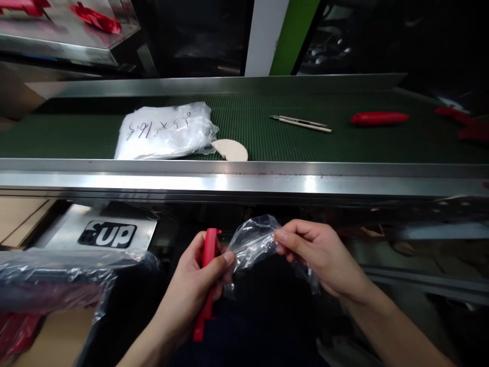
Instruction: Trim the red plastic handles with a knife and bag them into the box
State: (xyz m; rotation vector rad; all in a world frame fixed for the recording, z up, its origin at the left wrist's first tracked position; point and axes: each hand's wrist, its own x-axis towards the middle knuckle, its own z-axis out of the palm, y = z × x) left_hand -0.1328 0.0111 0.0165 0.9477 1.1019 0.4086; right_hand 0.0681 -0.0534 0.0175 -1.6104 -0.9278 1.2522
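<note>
A long red plastic part (209, 250) stands nearly upright in my left hand (200, 272), whose fingers wrap round it. The thumb and fingertips of that hand also touch the left edge of a clear plastic bag (254, 242). My right hand (313, 250) pinches the bag's right side between thumb and fingers. The bag stretches between both hands, in front of the conveyor's metal edge. It looks thin and crumpled, and the red part is outside it.
On the green conveyor (244, 112) lie a packet of plastic bags with handwriting (164, 131), a pale disc (231, 150), a thin pointed tool (301, 123) and a red part (379, 118). A phone (107, 234) and a plastic-lined box (64, 331) are at left.
</note>
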